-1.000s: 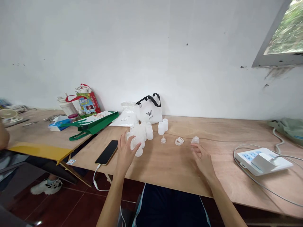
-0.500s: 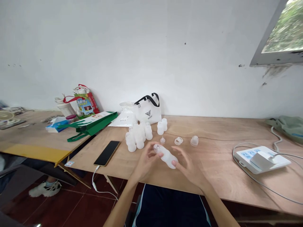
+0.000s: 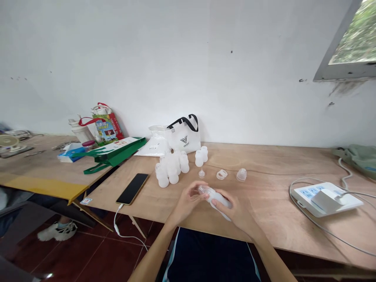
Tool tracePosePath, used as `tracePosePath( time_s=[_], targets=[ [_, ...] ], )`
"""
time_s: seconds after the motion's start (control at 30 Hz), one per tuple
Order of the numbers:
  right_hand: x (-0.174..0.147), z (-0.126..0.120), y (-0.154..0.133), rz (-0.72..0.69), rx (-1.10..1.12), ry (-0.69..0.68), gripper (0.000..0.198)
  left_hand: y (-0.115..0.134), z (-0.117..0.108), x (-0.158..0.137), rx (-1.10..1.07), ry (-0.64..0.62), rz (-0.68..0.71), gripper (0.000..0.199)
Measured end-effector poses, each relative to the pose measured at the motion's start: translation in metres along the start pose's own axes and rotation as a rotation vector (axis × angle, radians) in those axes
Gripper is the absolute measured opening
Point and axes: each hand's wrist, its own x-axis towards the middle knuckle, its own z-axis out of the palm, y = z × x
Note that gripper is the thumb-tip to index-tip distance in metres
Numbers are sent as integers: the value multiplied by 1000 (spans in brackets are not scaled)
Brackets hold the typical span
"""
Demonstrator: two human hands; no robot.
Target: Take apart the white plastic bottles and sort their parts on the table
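Observation:
A frosted white baby bottle point(image 3: 221, 199) lies tilted between my two hands, just above the table's front part. My left hand point(image 3: 189, 199) grips its clear top end. Around the bottle's body, my right hand point(image 3: 232, 209) is closed. Behind them on the table are a clear bottle nipple point(image 3: 201, 173), a white ring piece with a handle-like loop point(image 3: 221, 174) and a clear dome cap point(image 3: 241, 174). A cluster of several frosted bottles point(image 3: 172, 167) stands to the left, and a small pair of bottles point(image 3: 201, 156) stands behind the nipple.
A phone point(image 3: 132, 188) on a white cable lies at left. A white tote bag point(image 3: 185, 137) and a plastic package point(image 3: 154, 146) lean near the wall. Further left is a green bag point(image 3: 110, 156). A power strip point(image 3: 323, 199) with cords sits at right, beside grey-green cloth point(image 3: 360, 158).
The bottle has shifted right and slightly lower with both hands. My right hand, earlier touching its base with spread fingers, now wraps around the body.

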Motion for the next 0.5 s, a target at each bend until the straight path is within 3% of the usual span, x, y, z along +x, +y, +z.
tracePosePath(
  time_s=[0.13,0.33,0.5],
  targets=[
    [-1,9,-1,-99,-137,99,30,-4,5,2,110,177,29,36],
    [0,0,0,-110,-214,131,28,13,-3,-6,57,-94,18,42],
    [-2,0,5,-99,-412,119,35,8,-2,-2,63,-17,14,42]
  ],
)
